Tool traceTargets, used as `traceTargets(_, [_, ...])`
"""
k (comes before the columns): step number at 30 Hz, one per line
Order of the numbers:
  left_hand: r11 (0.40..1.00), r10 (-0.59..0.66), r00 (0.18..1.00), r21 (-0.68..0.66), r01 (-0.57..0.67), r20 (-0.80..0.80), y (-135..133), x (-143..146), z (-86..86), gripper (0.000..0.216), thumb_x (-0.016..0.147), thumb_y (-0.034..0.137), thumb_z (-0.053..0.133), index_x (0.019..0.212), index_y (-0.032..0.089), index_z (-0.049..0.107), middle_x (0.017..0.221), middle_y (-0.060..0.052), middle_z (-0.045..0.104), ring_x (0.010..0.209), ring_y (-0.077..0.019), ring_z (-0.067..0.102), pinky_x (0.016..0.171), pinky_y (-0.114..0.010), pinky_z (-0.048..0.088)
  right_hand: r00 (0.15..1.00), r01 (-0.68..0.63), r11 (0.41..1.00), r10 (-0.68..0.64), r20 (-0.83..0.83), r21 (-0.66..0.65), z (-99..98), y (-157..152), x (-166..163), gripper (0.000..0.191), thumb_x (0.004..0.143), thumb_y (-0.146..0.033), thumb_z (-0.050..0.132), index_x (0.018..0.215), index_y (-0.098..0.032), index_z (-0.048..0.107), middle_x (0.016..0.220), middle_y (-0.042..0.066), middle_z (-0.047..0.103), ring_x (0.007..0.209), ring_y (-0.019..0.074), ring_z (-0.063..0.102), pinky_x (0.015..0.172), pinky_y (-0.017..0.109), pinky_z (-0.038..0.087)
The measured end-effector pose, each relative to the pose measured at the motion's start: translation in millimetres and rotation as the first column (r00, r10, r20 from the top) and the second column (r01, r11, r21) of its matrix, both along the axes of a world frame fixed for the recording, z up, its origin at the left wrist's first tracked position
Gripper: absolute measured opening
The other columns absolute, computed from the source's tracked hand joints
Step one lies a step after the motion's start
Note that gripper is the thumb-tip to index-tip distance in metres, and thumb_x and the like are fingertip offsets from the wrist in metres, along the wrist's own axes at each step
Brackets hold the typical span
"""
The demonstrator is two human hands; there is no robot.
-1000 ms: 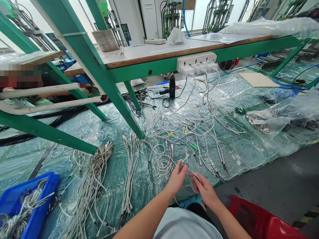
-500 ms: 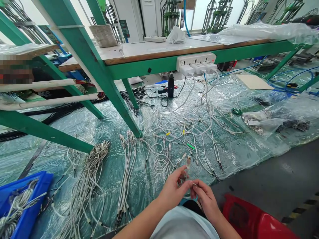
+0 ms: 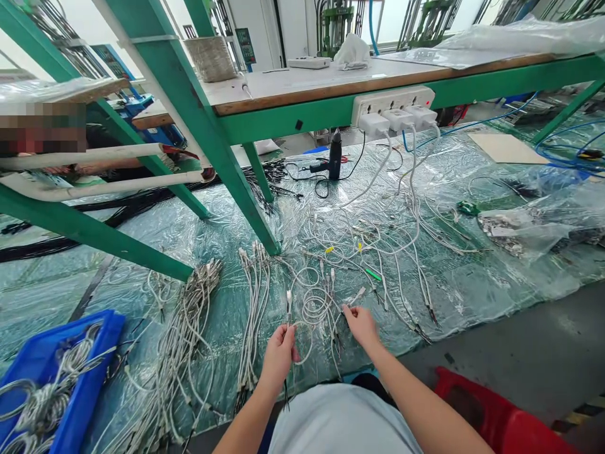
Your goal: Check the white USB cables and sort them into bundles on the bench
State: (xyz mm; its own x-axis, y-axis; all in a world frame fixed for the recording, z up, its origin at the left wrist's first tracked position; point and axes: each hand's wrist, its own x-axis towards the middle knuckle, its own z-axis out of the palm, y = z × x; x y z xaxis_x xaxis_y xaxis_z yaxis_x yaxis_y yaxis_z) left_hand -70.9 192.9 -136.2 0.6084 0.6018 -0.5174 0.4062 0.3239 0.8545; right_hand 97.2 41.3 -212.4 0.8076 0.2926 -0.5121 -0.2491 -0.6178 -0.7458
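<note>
Left hand (image 3: 278,348) swung clear, pinching cable (image 3: 289,308); right hand (image 3: 363,326) grip uncertain.

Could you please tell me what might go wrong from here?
The white cable in the left hand might snag on the coil beside it. White cords from the power strip run down to loose cables, so a tug could pull a plug. The upright black heat gun might tip if knocked.

own hands (image 3: 278,350) 2 | white adapters (image 3: 398,119) 3 | heat gun (image 3: 335,156) 1
</note>
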Motion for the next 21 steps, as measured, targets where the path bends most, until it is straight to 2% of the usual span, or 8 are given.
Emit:
traceTargets(3, [0.997,0.057,0.998,-0.058,-0.057,0.005,-9,0,-2.2,0.056,0.061,0.072,0.061,0.074,0.021,0.043,0.052,0.012,0.031,0.037,-0.0062,0.027,0.040,-0.024,0.035,0.999,0.021,0.998,-0.023,-0.041,-0.062,-7.3,13,8,0.036,0.088,-0.042,0.058,0.065,-0.016,0.054,0.058,-0.005,0.052,0.052,0.0094,0.048,0.058,0.025,0.043])
traceTargets(5, [0.994,0.085,0.996,-0.074,-0.084,0.017,-13,1,-1.9,0.059,0.058,0.074,0.063,0.075,0.020,0.045,0.052,0.011,0.034,0.038,-0.0059,0.026,0.039,-0.023,0.034,0.997,0.063,0.997,-0.065,-0.047,-0.043,-8.0,12,11,0.034,0.089,-0.041,0.058,0.066,-0.016,0.054,0.059,-0.005,0.053,0.051,0.0089,0.049,0.056,0.025,0.044])
traceTargets(8, [0.990,0.124,0.991,-0.073,-0.121,0.047,-15,-1,1.3,0.058,0.059,0.072,0.065,0.076,0.019,0.047,0.052,0.010,0.036,0.043,-0.0061,0.028,0.042,-0.020,0.032,0.986,0.165,0.983,-0.165,-0.007,0.080,2.3,-5,12,0.031,0.086,-0.041,0.060,0.070,-0.015,0.055,0.061,-0.005,0.052,0.054,0.0100,0.049,0.057,0.025,0.042])
traceTargets(10, [0.989,0.132,0.990,-0.082,-0.127,0.058,-14,0,5.7,0.055,0.063,0.070,0.064,0.077,0.018,0.051,0.050,0.009,0.035,0.046,-0.0067,0.029,0.045,-0.019,0.031,0.972,0.225,0.953,-0.233,0.018,0.204,18.1,-21,8,0.030,0.083,-0.045,0.060,0.074,-0.017,0.054,0.065,-0.003,0.054,0.060,0.0124,0.051,0.060,0.027,0.043])
traceTargets(13, [0.979,0.051,0.997,-0.200,-0.041,0.049,-15,6,16.9,0.055,0.067,0.070,0.062,0.074,0.016,0.056,0.044,0.009,0.030,0.045,-0.0076,0.028,0.048,-0.021,0.031,0.964,0.250,0.885,-0.267,-0.013,0.394,51.9,-46,-6,0.034,0.079,-0.054,0.059,0.078,-0.020,0.051,0.067,-0.001,0.056,0.067,0.0160,0.054,0.067,0.030,0.045])
traceTargets(16, [0.963,-0.021,0.998,-0.266,0.036,0.062,-22,20,34.5,0.054,0.067,0.070,0.063,0.068,0.016,0.056,0.044,0.009,0.030,0.045,-0.0069,0.026,0.049,-0.021,0.030,0.964,0.260,0.815,-0.245,-0.098,0.518,88.5,-63,-26,0.036,0.079,-0.057,0.057,0.079,-0.022,0.048,0.067,-0.002,0.053,0.054,0.0122,0.046,0.054,0.028,0.044])
traceTargets(18, [0.972,-0.032,0.995,-0.230,0.053,0.092,-31,32,48.2,0.051,0.069,0.066,0.064,0.068,0.016,0.057,0.045,0.008,0.031,0.046,-0.0068,0.027,0.049,-0.020,0.029,0.949,0.316,0.737,-0.237,-0.210,0.597,108.9,-70,-39,0.035,0.079,-0.055,0.062,0.080,-0.023,0.048,0.068,-0.004,0.049,0.048,0.0078,0.035,0.043,0.022,0.033])
traceTargets(21, [0.975,-0.065,0.983,-0.197,0.099,0.170,-47,50,68.6,0.044,0.074,0.059,0.065,0.077,0.015,0.062,0.052,0.006,0.042,0.049,-0.0065,0.033,0.051,-0.020,0.030,0.901,0.420,0.587,-0.177,-0.397,0.692,128.2,-77,-53,0.034,0.077,-0.047,0.070,0.075,-0.021,0.048,0.064,-0.006,0.042,0.045,0.0036,0.025,0.039,0.017,0.019])
